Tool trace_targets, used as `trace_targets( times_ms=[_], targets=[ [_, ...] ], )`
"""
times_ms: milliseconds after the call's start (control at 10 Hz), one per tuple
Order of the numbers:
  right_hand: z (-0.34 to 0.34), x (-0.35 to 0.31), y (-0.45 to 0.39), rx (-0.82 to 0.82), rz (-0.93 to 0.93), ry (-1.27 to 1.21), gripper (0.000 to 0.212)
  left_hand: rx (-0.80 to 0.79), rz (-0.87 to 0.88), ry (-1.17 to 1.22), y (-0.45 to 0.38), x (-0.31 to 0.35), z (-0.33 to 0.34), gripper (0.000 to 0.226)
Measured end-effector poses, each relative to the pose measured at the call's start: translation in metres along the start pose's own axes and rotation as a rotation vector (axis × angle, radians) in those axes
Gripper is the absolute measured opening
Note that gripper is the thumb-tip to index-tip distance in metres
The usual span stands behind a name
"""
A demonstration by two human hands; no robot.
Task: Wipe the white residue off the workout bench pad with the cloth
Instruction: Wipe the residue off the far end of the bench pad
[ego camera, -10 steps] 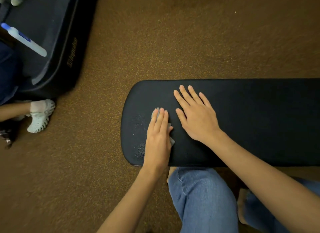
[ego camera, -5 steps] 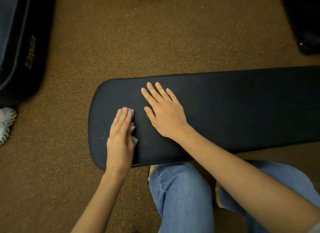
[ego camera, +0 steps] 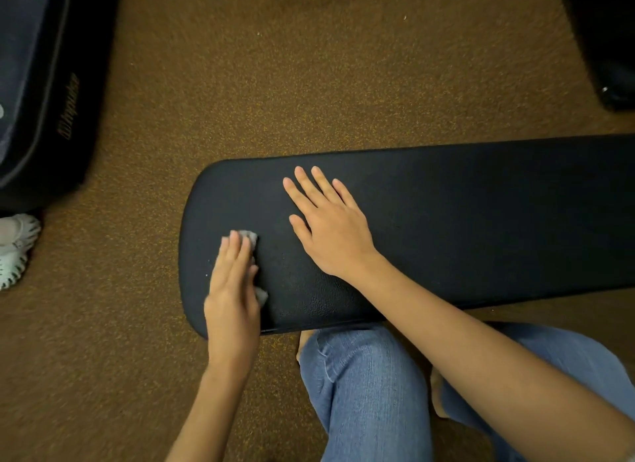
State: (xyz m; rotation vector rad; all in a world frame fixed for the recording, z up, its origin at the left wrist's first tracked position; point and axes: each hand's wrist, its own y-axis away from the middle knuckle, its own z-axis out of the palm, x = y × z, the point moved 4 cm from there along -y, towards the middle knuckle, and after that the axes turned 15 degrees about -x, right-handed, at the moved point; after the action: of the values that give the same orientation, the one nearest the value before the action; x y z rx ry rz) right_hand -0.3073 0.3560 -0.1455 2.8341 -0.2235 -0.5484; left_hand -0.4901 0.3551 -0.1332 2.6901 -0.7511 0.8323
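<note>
Flat-fingered grip from the left hand (ego camera: 231, 289), straight fingers together and pressing the grey cloth (ego camera: 250, 237) down onto the bench pad (ego camera: 464, 217), nothing curled around it. Only the cloth's edges show, one corner poking out past the fingertips, another bit beside the palm on the thumb side. That puts the cloth at the pad's rounded end, toward its near edge. A few tiny specks of white residue (ego camera: 206, 275) sit on the pad just outside the left hand, toward the rounded end; they are too small to say more. Over to the right hand (ego camera: 330, 227): grip apart, palm down, fingers spread and lying flat on the pad further in from the rounded end, holding nothing, a clear gap of black surface between it and the cloth hand. Blue jeans (ego camera: 367, 393) show just below the pad's near edge, knees bent. Brown speckled carpet (ego camera: 275, 83) lies all around the pad. Off past the pad's rounded end, a dark case (ego camera: 51, 100) with blurred lettering, and beside it a white shoe (ego camera: 15, 252) at the edge of view
</note>
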Motion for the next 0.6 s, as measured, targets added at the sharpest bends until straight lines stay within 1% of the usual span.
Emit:
trace_targets(
  times_ms=[100,200,300,400,500,600],
  targets=[
    [0.0,0.0,0.0,-0.001,-0.002,0.009,0.055,-0.032,0.016,-0.021,0.004,-0.004,-0.001,0.055],
    [-0.001,0.0,0.0,-0.014,-0.006,0.008,0.055,-0.016,0.023,-0.078,-0.049,-0.021,-0.013,0.049],
    [-0.002,0.001,0.0,-0.01,-0.009,-0.001,0.055,0.033,0.015,-0.099,-0.102,-0.036,-0.025,0.04],
    [0.0,0.0,-0.001,-0.007,-0.008,-0.005,0.055,0.073,-0.023,-0.049,-0.105,-0.039,-0.026,0.041],
    [0.001,-0.001,0.0,-0.002,0.003,-0.005,0.055,0.063,0.014,0.025,-0.046,-0.022,-0.015,0.049],
    [0.001,-0.001,0.0,0.002,-0.003,-0.016,0.055,0.026,0.028,0.035,0.006,-0.01,-0.007,0.053]
  ],
)
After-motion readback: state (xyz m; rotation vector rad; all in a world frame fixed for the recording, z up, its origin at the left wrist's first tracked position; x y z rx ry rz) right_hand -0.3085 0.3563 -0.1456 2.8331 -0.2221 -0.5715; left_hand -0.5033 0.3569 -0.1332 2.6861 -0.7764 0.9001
